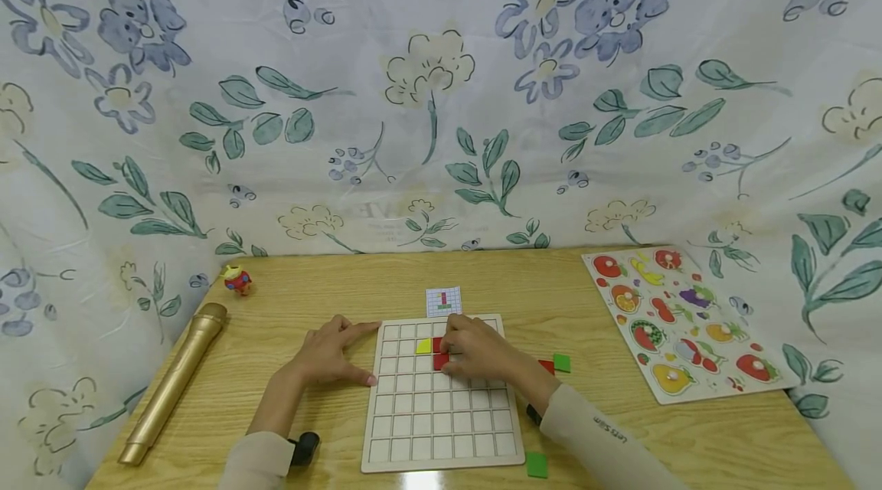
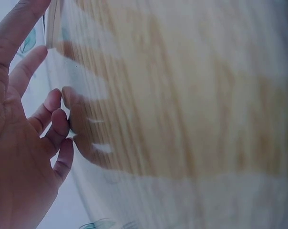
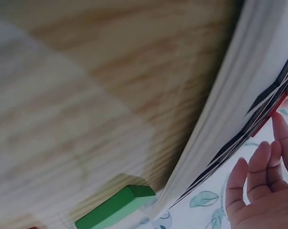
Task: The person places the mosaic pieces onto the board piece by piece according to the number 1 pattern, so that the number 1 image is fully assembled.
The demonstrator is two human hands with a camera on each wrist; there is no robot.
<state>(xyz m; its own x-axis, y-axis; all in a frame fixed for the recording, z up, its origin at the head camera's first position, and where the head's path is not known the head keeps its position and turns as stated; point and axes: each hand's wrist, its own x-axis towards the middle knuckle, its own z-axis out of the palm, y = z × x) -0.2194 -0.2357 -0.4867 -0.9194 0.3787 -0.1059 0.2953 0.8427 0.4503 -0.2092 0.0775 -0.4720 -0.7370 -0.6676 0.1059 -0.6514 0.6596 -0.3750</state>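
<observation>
A pale wooden grid board [image 1: 423,446] lies on the table, with a yellow square tile [image 1: 423,347] and red square tiles [image 1: 439,362] in its upper cells. My right hand [image 1: 478,350] reaches over the board and pinches at the red tiles with thumb and forefinger, partly hiding them. In the right wrist view, its fingertips touch a red tile [image 3: 265,120] on the board. Spread out, my left hand [image 1: 328,354] steadies the board's left edge with thumb and forefinger. Behind the board's top edge lies a small pattern card [image 1: 443,298] with coloured squares.
Green tiles [image 1: 537,465] and a partly hidden red tile [image 1: 547,366] lie right of the board. A fruit puzzle board [image 1: 654,356] is at the right. On the left are a gold microphone [image 1: 175,383] and a small toy figure [image 1: 237,280]. A floral curtain [image 1: 441,130] hangs behind.
</observation>
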